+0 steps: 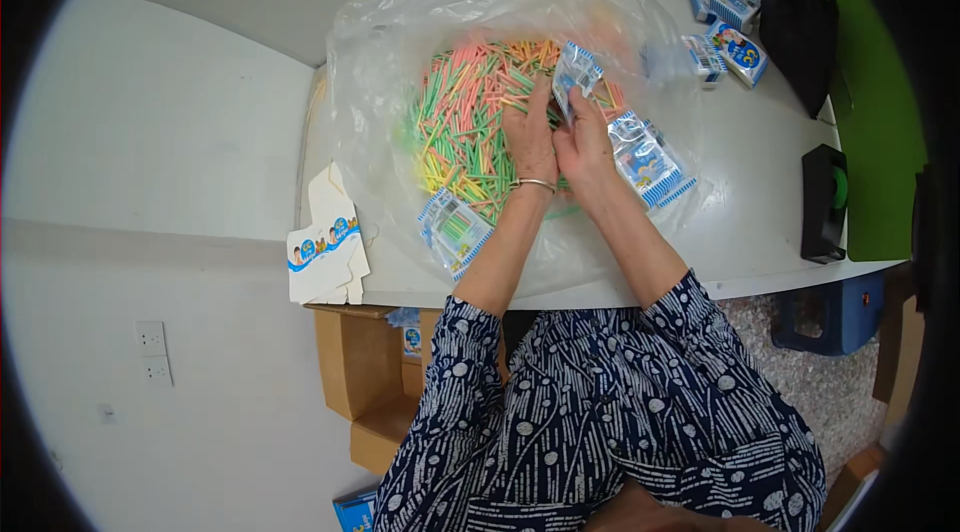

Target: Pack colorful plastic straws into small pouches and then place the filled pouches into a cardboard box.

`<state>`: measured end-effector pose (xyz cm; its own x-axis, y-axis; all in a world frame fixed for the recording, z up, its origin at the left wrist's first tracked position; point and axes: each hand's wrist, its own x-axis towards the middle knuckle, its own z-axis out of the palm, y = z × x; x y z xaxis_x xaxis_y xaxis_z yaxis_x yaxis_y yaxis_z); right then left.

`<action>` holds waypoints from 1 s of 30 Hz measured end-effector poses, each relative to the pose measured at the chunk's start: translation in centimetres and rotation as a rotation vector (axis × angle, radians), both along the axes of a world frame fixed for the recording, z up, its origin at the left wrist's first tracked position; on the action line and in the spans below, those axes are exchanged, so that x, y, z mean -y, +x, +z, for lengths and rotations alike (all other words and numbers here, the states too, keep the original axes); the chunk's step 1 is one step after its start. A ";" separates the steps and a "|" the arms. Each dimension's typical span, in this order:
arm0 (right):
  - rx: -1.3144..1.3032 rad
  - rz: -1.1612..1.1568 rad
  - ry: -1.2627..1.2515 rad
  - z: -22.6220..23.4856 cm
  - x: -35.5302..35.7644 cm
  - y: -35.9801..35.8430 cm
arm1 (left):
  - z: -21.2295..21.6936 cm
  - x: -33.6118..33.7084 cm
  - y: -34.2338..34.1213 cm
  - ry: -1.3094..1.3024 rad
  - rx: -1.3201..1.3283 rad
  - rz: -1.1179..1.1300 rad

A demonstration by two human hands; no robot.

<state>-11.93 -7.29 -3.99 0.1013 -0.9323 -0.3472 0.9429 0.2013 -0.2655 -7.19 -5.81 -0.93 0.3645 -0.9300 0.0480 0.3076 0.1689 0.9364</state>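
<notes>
A heap of thin pink, green, yellow and orange sticks (465, 117) lies in a large clear plastic bag (370, 92) spread open on the table. Over the heap's right side, my right hand (585, 144) pinches a small blue-and-white packet (577, 77) upright between thumb and fingers. Close against it, my left hand (532, 142) curls around some of the sticks; its fingertips are partly hidden. More blue-and-white packets (645, 160) lie beside my right wrist. Next to my left forearm rests a clear-fronted packet (453, 232) with green sticks showing inside.
Small blue-and-white boxes (735, 7) are piled at the far right beside a black bag (798, 27). A black tape dispenser (822, 202) stands at the right edge. Flattened white cartons (328, 242) lie at left; below are a cardboard box (355, 362) and a blue stool (830, 317).
</notes>
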 end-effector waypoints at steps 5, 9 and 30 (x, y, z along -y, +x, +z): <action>0.016 -0.008 -0.029 0.3 0.1 0.1 | -0.1 0.1 0.6 0.059 0.067 0.033; -0.027 0.006 -0.098 0.6 0.1 -0.6 | 0.5 0.2 1.0 0.017 0.045 -0.036; -0.726 0.703 -0.500 1.8 -1.9 -10.8 | 4.4 0.7 4.5 -0.084 -0.194 -0.337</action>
